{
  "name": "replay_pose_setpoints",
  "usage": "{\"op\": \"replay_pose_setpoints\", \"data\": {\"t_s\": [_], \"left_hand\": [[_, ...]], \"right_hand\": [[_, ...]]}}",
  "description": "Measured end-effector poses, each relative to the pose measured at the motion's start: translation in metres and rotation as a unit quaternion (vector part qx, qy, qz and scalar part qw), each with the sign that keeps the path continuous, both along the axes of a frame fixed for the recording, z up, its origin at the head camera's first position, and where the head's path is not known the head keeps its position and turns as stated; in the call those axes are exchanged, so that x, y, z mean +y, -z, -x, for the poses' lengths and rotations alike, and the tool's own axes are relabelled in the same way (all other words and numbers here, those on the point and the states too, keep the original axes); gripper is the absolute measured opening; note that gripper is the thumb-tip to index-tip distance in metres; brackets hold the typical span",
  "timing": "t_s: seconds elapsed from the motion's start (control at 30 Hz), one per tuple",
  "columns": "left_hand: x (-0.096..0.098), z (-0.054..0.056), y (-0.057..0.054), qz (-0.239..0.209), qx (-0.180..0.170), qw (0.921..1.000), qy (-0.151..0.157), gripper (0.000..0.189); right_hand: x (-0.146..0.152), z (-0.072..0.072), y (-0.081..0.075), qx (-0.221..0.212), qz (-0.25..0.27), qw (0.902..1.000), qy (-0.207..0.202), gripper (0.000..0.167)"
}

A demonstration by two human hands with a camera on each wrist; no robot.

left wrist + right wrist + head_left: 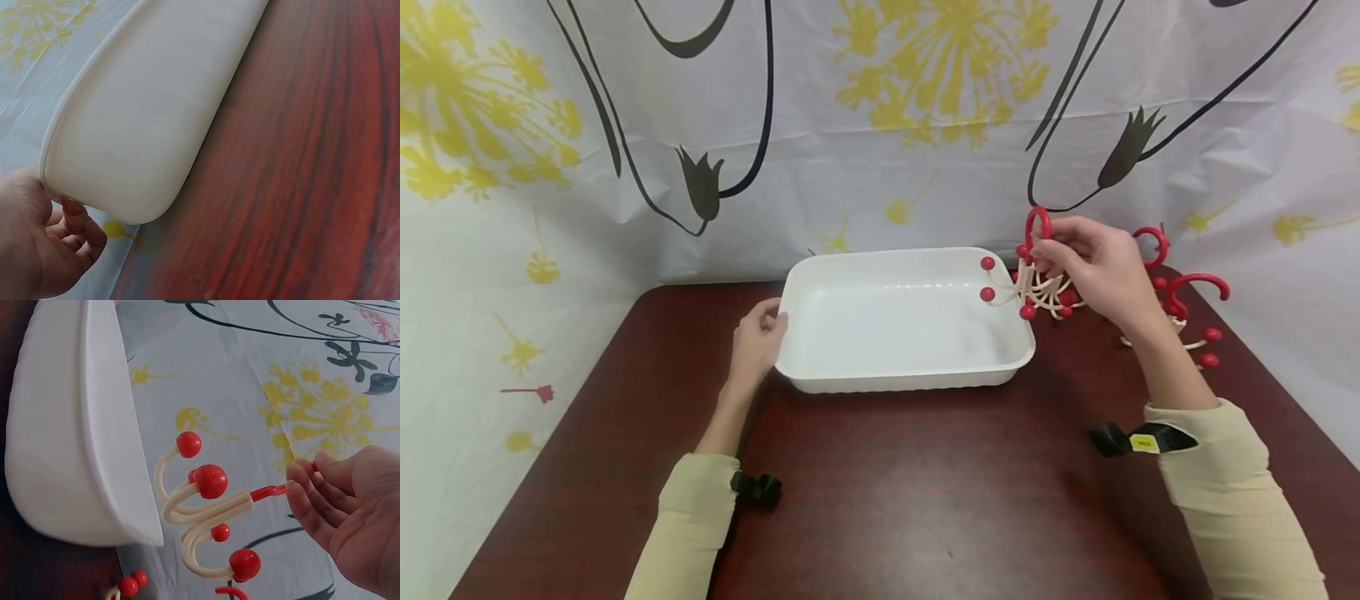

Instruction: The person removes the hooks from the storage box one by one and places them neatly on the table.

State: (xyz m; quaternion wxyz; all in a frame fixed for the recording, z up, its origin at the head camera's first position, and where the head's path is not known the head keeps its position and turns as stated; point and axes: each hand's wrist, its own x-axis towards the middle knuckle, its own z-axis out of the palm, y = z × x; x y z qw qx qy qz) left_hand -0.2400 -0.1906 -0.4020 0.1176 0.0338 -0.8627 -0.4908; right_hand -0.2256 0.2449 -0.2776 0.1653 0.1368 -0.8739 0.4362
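Observation:
My right hand [1101, 267] pinches the red hook of a multi-prong hook hanger [215, 509], whose curved cream prongs end in red balls. In the head view the hanger is held up at the right end of a white rectangular tray [902, 333], partly in front of its rim. At the opposite end, my left hand [754, 343] grips the tray's rim between thumb and fingers. The left wrist view shows that hand [44, 244] at the corner of the tray's pale outer wall [137, 125]. Nothing lies inside the tray.
More such hangers lie at the table's right side, one with its red hook [1202, 277] near the edge, another hook [1163, 246] behind my wrist. A patterned cloth [880, 183] hangs behind the dark red-brown table [910, 483].

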Motion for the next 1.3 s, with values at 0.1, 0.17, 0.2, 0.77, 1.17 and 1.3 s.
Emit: {"op": "replay_pose_setpoints", "data": {"t_s": [0.1, 0.17, 0.2, 0.77, 1.17, 1.3], "left_hand": [[0.000, 0.000, 0.000, 0.000, 0.002, 1.0000, 0.001, 0.041], [0.000, 0.000, 0.000, 0.000, 0.003, 1.0000, 0.001, 0.041], [0.000, 0.001, 0.000, 0.000, 0.003, 1.0000, 0.002, 0.041], [0.000, -0.002, 0.001, 0.000, 0.010, 0.9999, -0.001, 0.040], [0.001, -0.002, 0.001, -0.001, 0.007, 1.0000, -0.005, 0.040], [0.001, -0.001, 0.001, -0.003, 0.004, 1.0000, -0.003, 0.040]], "right_hand": [[0.009, -0.004, 0.001, 0.005, -0.012, 0.9999, 0.009, 0.033], [0.015, -0.006, 0.002, 0.007, -0.022, 0.9996, 0.016, 0.032], [0.018, -0.007, 0.002, 0.007, -0.026, 0.9995, 0.019, 0.032], [0.060, -0.020, 0.020, -0.012, -0.059, 0.9968, 0.051, 0.031], [0.079, -0.027, 0.032, -0.039, -0.068, 0.9960, 0.044, 0.030], [0.081, -0.030, 0.038, -0.027, -0.088, 0.9943, 0.054, 0.028]]}}
